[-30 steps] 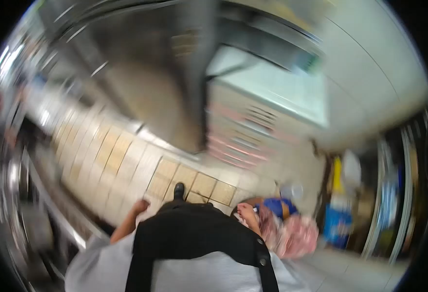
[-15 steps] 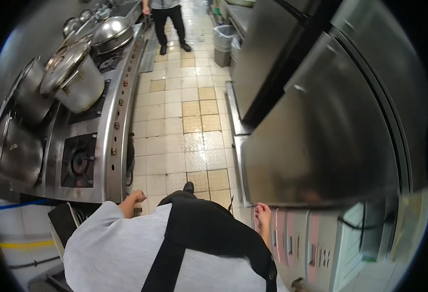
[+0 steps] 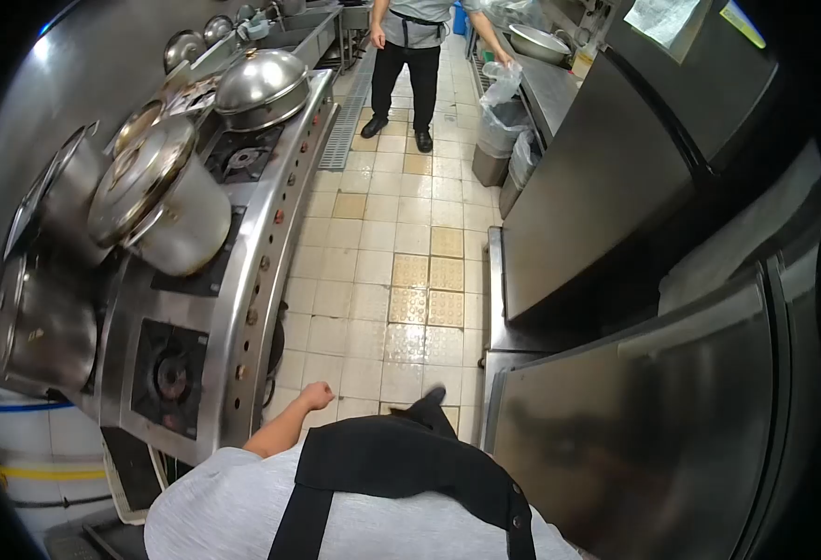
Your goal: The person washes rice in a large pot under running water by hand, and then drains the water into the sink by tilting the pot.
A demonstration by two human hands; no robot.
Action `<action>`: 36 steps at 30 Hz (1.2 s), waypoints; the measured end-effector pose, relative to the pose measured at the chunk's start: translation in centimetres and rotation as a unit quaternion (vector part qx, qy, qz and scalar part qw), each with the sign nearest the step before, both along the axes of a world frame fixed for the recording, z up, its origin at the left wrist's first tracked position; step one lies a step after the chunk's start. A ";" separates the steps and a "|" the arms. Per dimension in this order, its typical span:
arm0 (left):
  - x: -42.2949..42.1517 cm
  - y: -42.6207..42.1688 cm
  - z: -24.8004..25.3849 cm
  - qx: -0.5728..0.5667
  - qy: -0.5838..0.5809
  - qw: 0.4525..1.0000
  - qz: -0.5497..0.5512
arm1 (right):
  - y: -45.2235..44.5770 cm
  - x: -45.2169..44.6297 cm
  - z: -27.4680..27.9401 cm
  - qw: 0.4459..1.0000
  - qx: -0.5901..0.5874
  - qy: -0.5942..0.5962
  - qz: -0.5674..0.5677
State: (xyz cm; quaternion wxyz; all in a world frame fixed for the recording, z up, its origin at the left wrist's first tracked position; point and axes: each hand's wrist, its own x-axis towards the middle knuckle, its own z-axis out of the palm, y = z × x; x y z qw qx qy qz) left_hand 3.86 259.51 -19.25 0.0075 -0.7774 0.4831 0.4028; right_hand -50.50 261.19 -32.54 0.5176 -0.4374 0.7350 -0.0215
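My left hand (image 3: pixel 317 396) hangs low over the tiled floor, its fingers curled in and nothing visible in them. It is closest to the front edge of the steel gas stove (image 3: pixel 259 280), without touching it. My right hand is out of view. On the stove stand a large lidded stockpot (image 3: pixel 182 219) and a domed steel pan (image 3: pixel 261 91). A bare burner (image 3: pixel 172 376) lies at the near end. To my right rises a steel refrigerator door (image 3: pixel 634 420).
Ahead in the aisle a person (image 3: pixel 408 70) in black trousers stands, one hand on a clear plastic bag (image 3: pixel 501 86) above a lined bin (image 3: pixel 494 149). A floor grate (image 3: pixel 340 135) runs along the left. A metal bowl (image 3: pixel 539 44) sits on the right counter.
The stove, floor and bins now appear lower and further right in view. My right hand has left the picture. The other person's hand now shows at the plastic bag.
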 end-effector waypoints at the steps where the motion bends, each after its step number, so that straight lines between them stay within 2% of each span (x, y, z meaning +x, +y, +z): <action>1: -0.6 -1.9 -0.3 0.001 0.019 1.000 0.002 | -2.0 0.2 1.1 0.999 0.037 0.002 -0.033; 2: -0.8 -4.0 -0.7 0.010 0.030 0.999 -0.009 | -4.1 0.3 2.1 0.995 0.075 0.005 -0.066; 4: -1.4 -7.8 -1.2 0.033 0.054 0.998 -0.028 | -8.3 -0.8 2.2 0.996 0.061 0.000 -0.067; 5: -1.5 -9.3 -1.2 0.028 0.057 0.998 -0.006 | -10.3 -1.8 1.4 0.996 0.053 -0.003 -0.065; 6: -1.2 -10.8 -1.1 0.022 0.060 0.998 0.017 | -12.3 -2.6 0.6 0.999 -0.025 0.039 -0.022; 8: 0.2 -14.4 -0.5 0.021 0.060 0.996 0.057 | -17.7 -3.6 1.3 0.998 -0.014 0.061 -0.002; 9: 1.2 -15.8 -0.2 0.030 0.059 0.995 0.074 | -21.0 -3.2 2.7 0.997 -0.011 0.070 0.007; 12: 3.0 -20.0 0.9 0.001 0.026 0.989 0.149 | -33.7 -1.6 9.1 0.999 0.025 -0.031 0.008; 14: 4.2 -22.6 1.6 -0.024 0.014 0.977 0.212 | -43.5 -1.9 2.0 0.982 -0.059 0.101 0.148; 15: 4.7 -23.7 1.1 -0.028 0.018 0.968 0.247 | -48.2 -0.3 2.1 0.930 -0.216 0.183 0.235; 16: 4.9 -24.3 0.7 -0.030 0.024 0.958 0.283 | -53.1 2.0 3.3 0.950 -0.206 0.145 0.182; 17: 4.9 -24.8 0.6 -0.026 0.021 0.958 0.284 | -57.6 4.9 7.1 0.949 -0.210 0.110 0.207; 18: 4.8 -25.7 0.7 -0.025 0.018 0.958 0.285 | -62.5 7.5 7.7 0.947 -0.224 0.079 0.215; 19: 4.7 -27.0 0.6 -0.026 0.016 0.958 0.287 | -66.6 10.3 9.7 0.926 -0.293 0.049 0.235; 21: 4.1 -28.4 -0.7 0.061 0.068 0.939 0.332 | -73.6 16.4 14.0 0.926 -0.299 -0.004 0.231; 22: 4.0 -29.1 -1.2 0.105 0.091 0.926 0.351 | -77.4 18.5 13.3 0.927 -0.289 -0.052 0.232; 23: 4.4 -29.5 -1.3 0.136 0.097 0.924 0.345 | -80.6 20.4 12.2 0.927 -0.278 -0.099 0.230; 26: 7.2 -33.0 -1.1 0.182 0.075 0.935 0.294 | -86.4 24.9 14.8 0.920 -0.285 -0.107 0.245; 29: 11.7 -39.8 -0.3 0.173 0.026 0.955 0.241 | -91.6 25.7 12.7 0.955 -0.093 -0.091 0.267; 30: 13.4 -43.0 -0.2 0.155 0.007 0.965 0.210 | -93.4 25.8 13.4 0.964 -0.034 -0.113 0.237; 31: 15.2 -47.0 -0.3 0.128 -0.012 0.976 0.175 | -95.1 25.5 13.4 0.969 0.027 -0.134 0.207; 33: 18.9 -57.1 -1.4 0.048 -0.065 0.994 0.069 | -99.2 25.1 14.7 0.976 0.030 -0.152 0.155; 34: 18.6 -65.6 1.8 0.175 -0.079 0.980 0.047 | -101.5 24.7 14.0 0.980 -0.011 -0.139 0.139; 35: 22.1 -69.1 -5.6 0.113 -0.118 0.984 -0.070 | -103.8 24.0 13.2 0.983 -0.052 -0.126 0.123; 36: 22.1 -76.6 -4.8 0.105 -0.097 0.988 -0.060 | -106.2 23.8 12.8 0.986 -0.046 -0.136 0.083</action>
